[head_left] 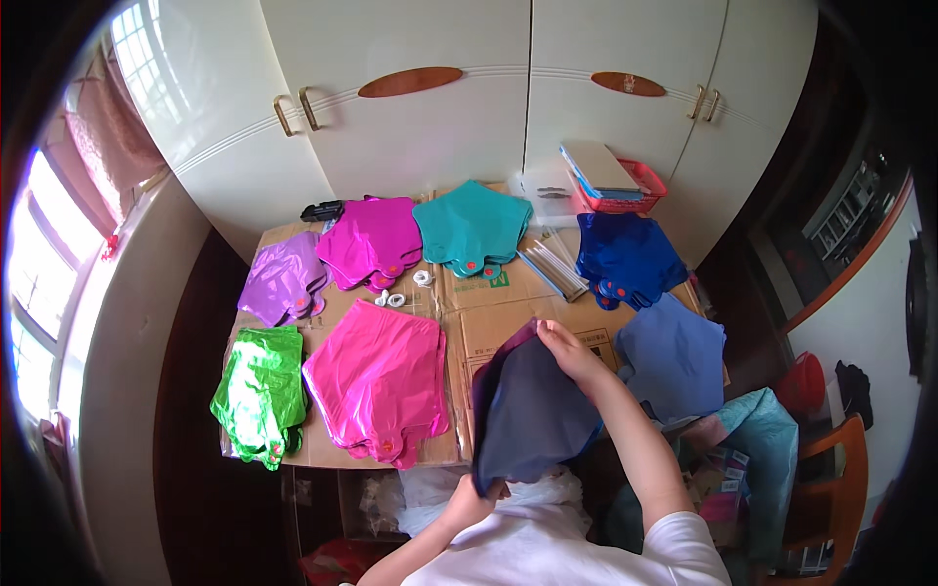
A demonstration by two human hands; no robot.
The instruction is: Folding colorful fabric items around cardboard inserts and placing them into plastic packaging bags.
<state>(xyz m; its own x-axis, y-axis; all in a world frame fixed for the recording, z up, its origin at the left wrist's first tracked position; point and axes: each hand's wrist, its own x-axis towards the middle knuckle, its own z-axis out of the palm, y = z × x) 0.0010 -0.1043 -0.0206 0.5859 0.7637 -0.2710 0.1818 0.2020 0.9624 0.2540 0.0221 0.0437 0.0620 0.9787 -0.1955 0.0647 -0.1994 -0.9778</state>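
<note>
- Over the near edge of the surface [498, 311], the dark sheet [542, 405] is held.
- Left hand [469, 504] pinches its lower corner.
- Right hand [570, 354] pinches its top.
- Pink pile [376, 376] lies left.

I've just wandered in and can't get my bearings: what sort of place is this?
Probably a room in a home, used as a makeshift workspace: tall white cupboards stand behind, a curtain hangs by the window at left, and cardboard lies under piles of shiny coloured sheets.
</note>
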